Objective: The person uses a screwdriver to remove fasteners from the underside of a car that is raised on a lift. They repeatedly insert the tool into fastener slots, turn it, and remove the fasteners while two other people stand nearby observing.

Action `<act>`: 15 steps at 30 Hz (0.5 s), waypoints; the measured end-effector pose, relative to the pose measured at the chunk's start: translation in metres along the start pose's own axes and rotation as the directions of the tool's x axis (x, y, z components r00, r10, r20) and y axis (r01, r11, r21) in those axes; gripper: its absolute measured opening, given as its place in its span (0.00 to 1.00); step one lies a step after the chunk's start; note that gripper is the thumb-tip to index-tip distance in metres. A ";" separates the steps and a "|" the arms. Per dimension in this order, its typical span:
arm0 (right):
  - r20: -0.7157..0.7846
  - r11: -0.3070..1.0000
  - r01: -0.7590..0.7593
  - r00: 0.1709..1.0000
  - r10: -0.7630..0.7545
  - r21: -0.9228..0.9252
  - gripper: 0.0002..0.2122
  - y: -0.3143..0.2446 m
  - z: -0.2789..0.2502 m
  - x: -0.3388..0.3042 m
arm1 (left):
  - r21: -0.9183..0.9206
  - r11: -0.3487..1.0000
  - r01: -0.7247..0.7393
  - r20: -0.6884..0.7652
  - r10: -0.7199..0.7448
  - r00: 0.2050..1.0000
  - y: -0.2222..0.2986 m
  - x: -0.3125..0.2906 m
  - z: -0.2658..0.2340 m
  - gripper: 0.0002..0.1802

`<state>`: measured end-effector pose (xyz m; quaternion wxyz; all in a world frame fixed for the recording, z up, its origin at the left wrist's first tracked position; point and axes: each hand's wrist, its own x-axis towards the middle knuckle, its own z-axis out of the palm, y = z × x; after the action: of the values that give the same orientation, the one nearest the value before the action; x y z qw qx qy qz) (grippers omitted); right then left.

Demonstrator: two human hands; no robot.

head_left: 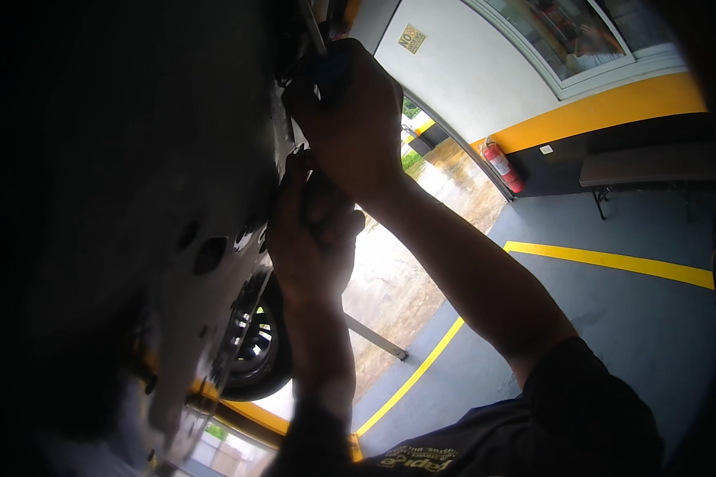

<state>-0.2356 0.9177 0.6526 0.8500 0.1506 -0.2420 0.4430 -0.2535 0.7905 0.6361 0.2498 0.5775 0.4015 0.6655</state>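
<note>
Raised high, my right hand [346, 119] is closed in a fist around a screwdriver-like tool [313, 30]. Its thin metal shaft sticks up past the fist, and a bit of dark blue handle shows between the fingers. Just below it, my left hand [314, 238] has its fingers curled, with thumb and fingertips up against the edge of a car's underbody [207, 318]. Whatever those fingertips pinch is too dark to make out. The underbody's pale metal has several dark oval holes, and deep shadow hides much of it.
A wheel with a black tyre [254, 342] hangs below the body. A slanted metal lift arm or post [378, 335] stands behind my left forearm. To the right are a red fire extinguisher [501, 165], a bench [648, 167], a window [573, 40] and yellow floor lines [612, 262].
</note>
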 end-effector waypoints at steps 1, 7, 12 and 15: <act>0.001 1.000 0.026 1.000 -0.026 -0.015 0.13 0.006 0.002 0.000 | -0.071 0.998 0.001 0.030 0.001 1.000 -0.001 0.001 0.000 0.12; 0.069 0.995 -0.062 0.996 0.056 0.082 0.13 0.000 -0.002 0.002 | 0.154 0.982 -0.105 0.119 0.087 0.989 -0.006 0.006 -0.001 0.13; 0.074 0.995 -0.048 0.996 0.042 0.087 0.14 0.000 0.001 0.007 | 0.095 0.988 -0.124 0.114 0.113 0.987 -0.003 0.013 -0.010 0.14; 0.056 1.000 -0.006 0.998 0.005 0.020 0.15 0.005 0.003 0.004 | 0.878 0.395 -0.271 0.115 0.376 0.920 -0.008 0.003 -0.007 0.15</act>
<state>-0.2383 0.9215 0.6572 0.8400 0.1710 -0.2618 0.4434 -0.2616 0.7957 0.6313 -0.2387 0.6539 0.5780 0.4259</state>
